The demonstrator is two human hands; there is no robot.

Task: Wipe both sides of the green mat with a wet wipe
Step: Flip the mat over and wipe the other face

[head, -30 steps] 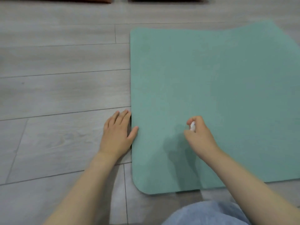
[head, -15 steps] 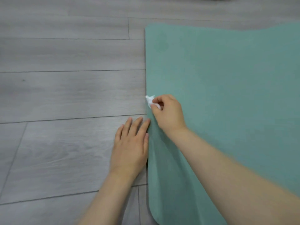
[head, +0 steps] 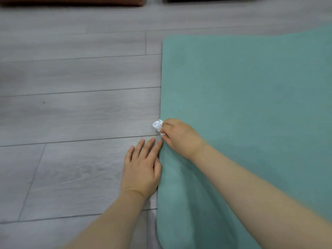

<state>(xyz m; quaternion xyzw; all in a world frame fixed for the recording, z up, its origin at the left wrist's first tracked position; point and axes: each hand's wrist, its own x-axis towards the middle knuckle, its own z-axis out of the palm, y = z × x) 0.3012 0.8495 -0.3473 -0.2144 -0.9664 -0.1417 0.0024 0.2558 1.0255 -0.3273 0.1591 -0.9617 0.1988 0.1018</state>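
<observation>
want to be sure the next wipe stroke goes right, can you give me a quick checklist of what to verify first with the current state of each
1. Wet wipe held in the right hand: ok, pinched in the fingers, bunched up.
2. Wipe on the green mat: ok, it sits at the mat's left edge, partly over the floor.
3. Left hand steadying the mat: ok, flat on the floor, pressed against the mat's left edge.
4. Mat lying flat: ok in the part in view; its right side is out of frame.
5. Wipe still damp: cannot tell.
6. Underside wiped: cannot tell, only the top face shows.
</observation>
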